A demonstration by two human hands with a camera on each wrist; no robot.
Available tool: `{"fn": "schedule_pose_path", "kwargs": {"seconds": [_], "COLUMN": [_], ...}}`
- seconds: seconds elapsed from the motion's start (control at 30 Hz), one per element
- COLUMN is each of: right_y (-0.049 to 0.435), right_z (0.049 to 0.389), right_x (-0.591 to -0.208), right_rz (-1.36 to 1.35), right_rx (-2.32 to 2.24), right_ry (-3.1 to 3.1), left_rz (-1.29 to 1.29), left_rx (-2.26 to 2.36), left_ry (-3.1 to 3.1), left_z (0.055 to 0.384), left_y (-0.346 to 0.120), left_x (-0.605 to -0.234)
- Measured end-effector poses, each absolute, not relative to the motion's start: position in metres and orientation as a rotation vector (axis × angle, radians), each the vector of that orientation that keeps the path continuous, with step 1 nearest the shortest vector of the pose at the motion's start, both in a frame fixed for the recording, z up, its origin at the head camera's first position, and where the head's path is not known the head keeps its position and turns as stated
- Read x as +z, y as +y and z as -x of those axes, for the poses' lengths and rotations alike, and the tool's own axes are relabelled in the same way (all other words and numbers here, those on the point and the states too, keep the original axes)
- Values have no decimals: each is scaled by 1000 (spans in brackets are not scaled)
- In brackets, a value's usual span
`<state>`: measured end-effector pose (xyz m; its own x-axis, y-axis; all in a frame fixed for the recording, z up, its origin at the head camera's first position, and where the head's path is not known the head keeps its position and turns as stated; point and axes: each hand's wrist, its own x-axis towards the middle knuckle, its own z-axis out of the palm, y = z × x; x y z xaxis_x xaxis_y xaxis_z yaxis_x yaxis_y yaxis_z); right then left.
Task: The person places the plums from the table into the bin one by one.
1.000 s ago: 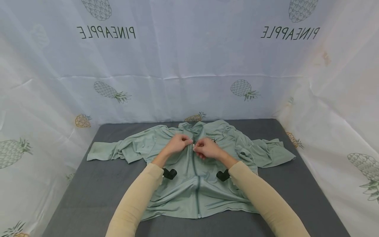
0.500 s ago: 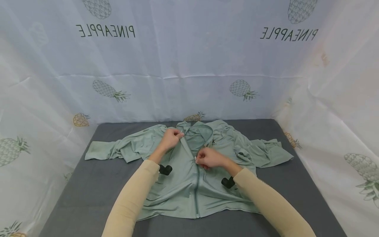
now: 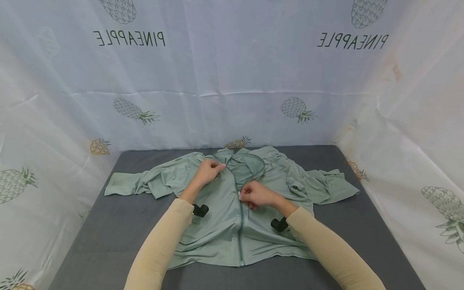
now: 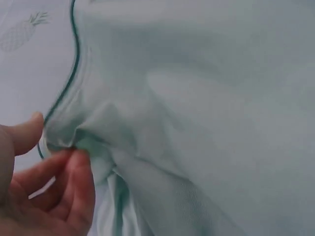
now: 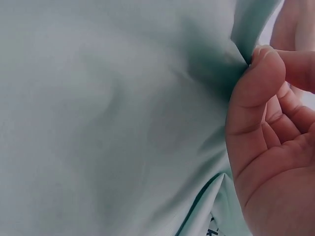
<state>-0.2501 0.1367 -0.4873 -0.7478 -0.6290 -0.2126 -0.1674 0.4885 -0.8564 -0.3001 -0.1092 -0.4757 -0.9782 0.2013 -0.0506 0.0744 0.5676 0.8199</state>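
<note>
A pale green zip-up jacket (image 3: 221, 225) lies spread front side up, its sleeves stretched out to both sides. My right hand (image 3: 258, 194) pinches the small zipper pull (image 3: 239, 194) at mid-chest; in the right wrist view its thumb and fingertip hide the pull. Below it the zipper (image 3: 241, 237) is joined down to the hem, while above it the front parts in a V. My left hand (image 3: 209, 170) is at the collar edge on the left. In the left wrist view its thumb stands apart from the fingertips (image 4: 78, 160), which touch the fabric.
A dark grey table (image 3: 108, 241) lies under the jacket. White pineapple-print curtains (image 3: 232, 68) enclose the back and both sides. Black wrist cameras (image 3: 200, 210) sit under both forearms.
My right hand has drawn the zipper pull down from the upper chest, then held still. The left hand moved up-left with the front edge, which now lies slack as its pinch loosens.
</note>
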Motion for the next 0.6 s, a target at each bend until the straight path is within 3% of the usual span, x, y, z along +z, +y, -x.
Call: {"fn": "schedule_pose_path", "kwargs": {"seconds": [0.23,0.6], "right_y": [137,134], "right_z": [253,255], "right_x": [-487,-485], "right_rz": [602,602], "right_rx": [-1278,-1324], "right_ry": [2212,2204], "left_rz": [-147,-597], "left_rx": [1227,1239], "left_ry": [2849,2403], "left_z": [284,266], "left_y": [-111,-103], "left_x": [-470,-478]}}
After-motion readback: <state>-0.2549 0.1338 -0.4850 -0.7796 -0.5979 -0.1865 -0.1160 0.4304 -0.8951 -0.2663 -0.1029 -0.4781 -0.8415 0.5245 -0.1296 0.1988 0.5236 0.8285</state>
